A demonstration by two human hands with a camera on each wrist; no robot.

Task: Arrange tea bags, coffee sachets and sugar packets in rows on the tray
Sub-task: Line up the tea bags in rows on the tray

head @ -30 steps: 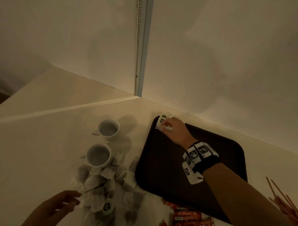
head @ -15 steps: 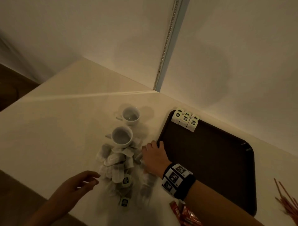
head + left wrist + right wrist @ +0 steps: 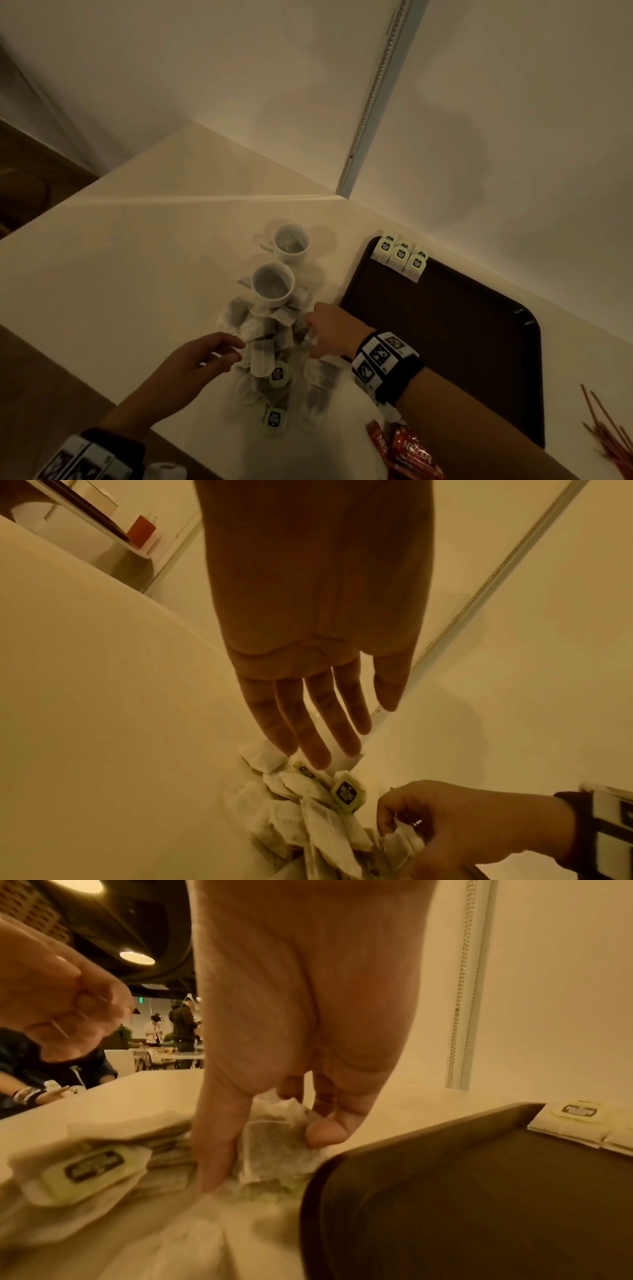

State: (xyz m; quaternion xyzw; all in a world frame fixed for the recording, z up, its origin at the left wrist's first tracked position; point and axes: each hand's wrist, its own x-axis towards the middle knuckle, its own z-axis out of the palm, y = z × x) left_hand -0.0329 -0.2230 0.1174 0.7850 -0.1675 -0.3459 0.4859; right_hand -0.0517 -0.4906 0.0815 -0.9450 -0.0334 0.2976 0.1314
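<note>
A dark brown tray (image 3: 445, 342) lies on the right of the table. Three tea bags (image 3: 399, 255) form a short row in its far left corner. A loose pile of tea bags (image 3: 263, 346) lies on the table left of the tray. My right hand (image 3: 310, 330) is at the pile's right edge, beside the tray's left rim. In the right wrist view this hand (image 3: 270, 1156) pinches one tea bag (image 3: 274, 1137) between thumb and fingers. My left hand (image 3: 236, 353) hovers over the pile's left side with straight fingers (image 3: 308, 723) and holds nothing.
Two white cups (image 3: 272, 284) (image 3: 291, 241) stand just beyond the pile. Red coffee sachets (image 3: 407, 452) lie at the table's near edge below the tray. Red stirrers (image 3: 609, 431) lie at the far right. A wall runs close behind the tray.
My right hand left the row in the tray's far corner, came back to the pile and now pinches a tea bag. My left hand has moved in towards the pile.
</note>
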